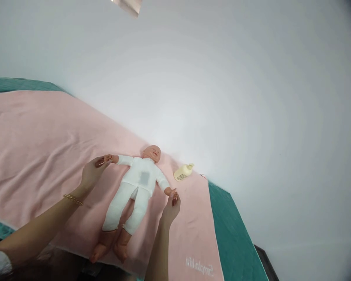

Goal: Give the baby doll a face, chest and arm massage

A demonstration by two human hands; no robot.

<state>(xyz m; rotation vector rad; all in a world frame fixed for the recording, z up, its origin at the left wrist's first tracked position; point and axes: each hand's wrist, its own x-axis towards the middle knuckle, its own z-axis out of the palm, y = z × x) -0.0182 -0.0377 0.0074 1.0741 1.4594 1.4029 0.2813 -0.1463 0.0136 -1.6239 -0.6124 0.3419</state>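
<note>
A baby doll [140, 173] with a white cloth body lies on its back on a pink blanket [190, 226], arms spread to both sides. Its head points toward the wall and its bare feet toward me. My left hand [92, 171], below a gold bracelet on the wrist, pinches the doll's hand on the left side. On the other side, my right hand [172, 208] has its fingers closed on the doll's other hand. A cream pump bottle [183, 172] stands on the blanket beside the doll's right-side arm, touched by neither hand.
Green quilted bedding [234, 230] shows past the blanket's right edge and at the far left. A white wall [222, 97] rises right behind the doll's head and the bottle. Dark furniture [265, 259] stands at the lower right.
</note>
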